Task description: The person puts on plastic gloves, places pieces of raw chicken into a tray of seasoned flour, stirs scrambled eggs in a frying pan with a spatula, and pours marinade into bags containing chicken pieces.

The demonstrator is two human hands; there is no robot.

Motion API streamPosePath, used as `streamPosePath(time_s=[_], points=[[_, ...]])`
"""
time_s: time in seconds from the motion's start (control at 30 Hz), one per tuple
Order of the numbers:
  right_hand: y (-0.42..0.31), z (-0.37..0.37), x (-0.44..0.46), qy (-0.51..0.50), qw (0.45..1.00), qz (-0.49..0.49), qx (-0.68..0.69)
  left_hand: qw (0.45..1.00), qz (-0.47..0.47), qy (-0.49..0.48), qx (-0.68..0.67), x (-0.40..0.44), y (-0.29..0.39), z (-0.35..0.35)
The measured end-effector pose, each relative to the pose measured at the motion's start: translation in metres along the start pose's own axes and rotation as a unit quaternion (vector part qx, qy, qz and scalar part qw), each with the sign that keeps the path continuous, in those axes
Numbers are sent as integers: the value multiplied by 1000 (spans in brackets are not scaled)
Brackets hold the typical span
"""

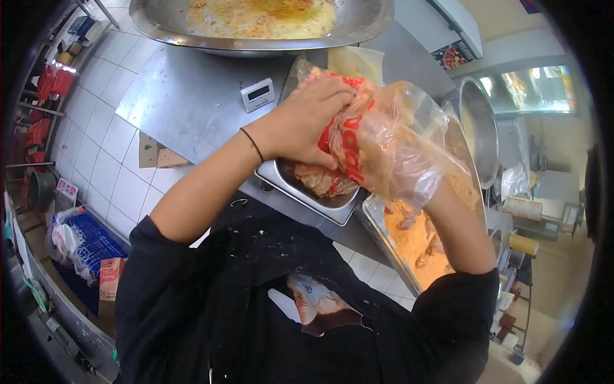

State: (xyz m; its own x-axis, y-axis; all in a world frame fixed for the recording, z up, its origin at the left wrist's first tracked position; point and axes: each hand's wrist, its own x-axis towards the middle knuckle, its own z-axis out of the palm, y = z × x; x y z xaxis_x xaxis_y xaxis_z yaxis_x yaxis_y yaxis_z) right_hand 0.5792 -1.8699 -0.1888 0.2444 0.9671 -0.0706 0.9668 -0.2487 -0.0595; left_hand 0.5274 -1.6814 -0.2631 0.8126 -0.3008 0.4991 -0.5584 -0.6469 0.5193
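My left hand (pixel 316 115), a dark band at its wrist, has its fingers curled around a clear plastic bag (pixel 358 137) with red lettering. Raw-looking orange-tinged meat shows through the plastic. My right hand (pixel 409 168) is covered by clear plastic at the bag's other side, and its fingers are hidden. Below the bag, pieces of marinated meat (pixel 320 179) lie in a rectangular steel pan (pixel 339 208). At the right, under my right forearm, a metal tray (pixel 384 240) holds orange powder (pixel 409 233) with coated pieces in it.
A large steel basin (pixel 249 43) with yellowish residue stands at the far edge. A small white digital display (pixel 258 95) sits on the steel table (pixel 185 89). Another round metal bowl (pixel 480 128) is at the right. A blue crate (pixel 96 237) stands at the left.
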Motion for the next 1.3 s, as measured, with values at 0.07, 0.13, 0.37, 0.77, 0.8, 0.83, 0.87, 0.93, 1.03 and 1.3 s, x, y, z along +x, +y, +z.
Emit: streamPosePath(time_s=[0.07, 0.13, 0.37, 0.77, 0.8, 0.83, 0.87, 0.93, 1.03, 1.3], points=[[-11, -4, 2, -15, 997, 78, 17, 999, -5, -40, 21, 1, 1, -3], [-5, -15, 4, -82, 992, 77, 57, 999, -7, -34, 1, 1, -2, -2], [25, -16, -35, -34, 969, 35, 241, 999, -31, -9, -10, -8, -9, -8], [1, 26, -124, 421, 557, 275, 661, 998, -35, -36, -34, 6, 8, -7], [0, 26, -133, 413, 489, 283, 714, 998, -41, -36, -25, 8, 10, -6], [-1, 24, -143, 391, 459, 281, 747, 998, -47, -36, -17, 8, 12, -4], [-5, 21, -149, 399, 438, 285, 753, 998, -56, -34, -10, 7, 11, -3], [-15, 17, -163, 410, 395, 296, 767, 999, -37, -32, -12, 10, 13, -1], [-22, 20, -195, 410, 433, 273, 755, 999, -42, -29, -9, 11, 17, 2], [-24, 47, -274, 363, 549, 458, 598, 998, -54, -38, 25, 7, 16, 9]])
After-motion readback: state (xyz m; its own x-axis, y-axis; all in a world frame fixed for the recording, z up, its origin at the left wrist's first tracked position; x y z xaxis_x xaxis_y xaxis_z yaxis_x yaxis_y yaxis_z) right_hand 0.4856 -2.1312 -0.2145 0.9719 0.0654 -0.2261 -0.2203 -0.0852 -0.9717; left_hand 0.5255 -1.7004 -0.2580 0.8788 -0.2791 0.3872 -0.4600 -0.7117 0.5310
